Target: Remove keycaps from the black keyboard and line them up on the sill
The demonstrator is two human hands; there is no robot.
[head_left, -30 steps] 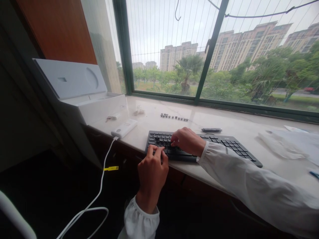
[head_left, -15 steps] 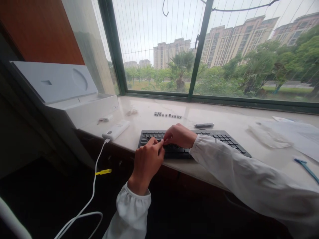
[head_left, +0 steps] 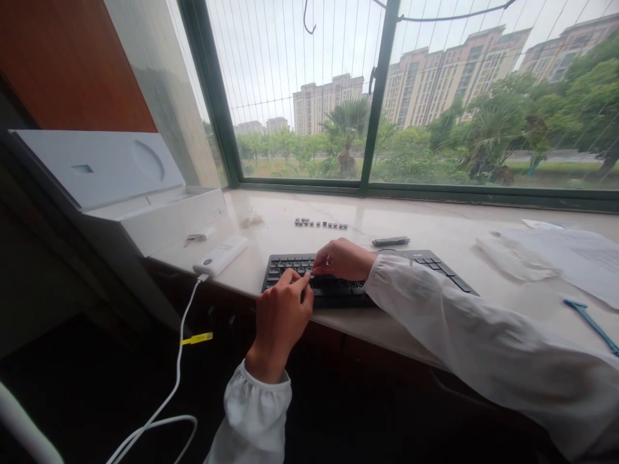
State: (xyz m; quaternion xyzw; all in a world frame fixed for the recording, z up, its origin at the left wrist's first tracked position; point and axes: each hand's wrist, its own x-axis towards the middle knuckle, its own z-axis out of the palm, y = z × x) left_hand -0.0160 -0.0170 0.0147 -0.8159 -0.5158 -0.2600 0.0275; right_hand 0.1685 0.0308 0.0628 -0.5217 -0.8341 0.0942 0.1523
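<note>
A black keyboard (head_left: 423, 256) lies near the front edge of the white sill, its middle partly hidden by my hands. My right hand (head_left: 343, 259) reaches across it from the right, thumb and fingers pinched just over the keys. My left hand (head_left: 284, 309) comes from the front, fingers bent and its fingertips close to those of my right hand. Anything small between the fingertips is too hidden to make out. Beyond the keyboard, several small loose keycaps (head_left: 321, 223) stand in a row. A slim dark object (head_left: 391, 241) lies behind the keyboard.
To the left are an open white box (head_left: 169, 216) and a white power bank (head_left: 220, 255) with a white cable (head_left: 180, 361). On the right lie a crumpled white cloth or bag (head_left: 517, 258), papers (head_left: 575, 258) and a blue tool (head_left: 590, 325). A window backs the sill.
The view has shifted slightly, moving most things a little to the left. My hands stay together over the same part of the keyboard, with only small finger movement.
</note>
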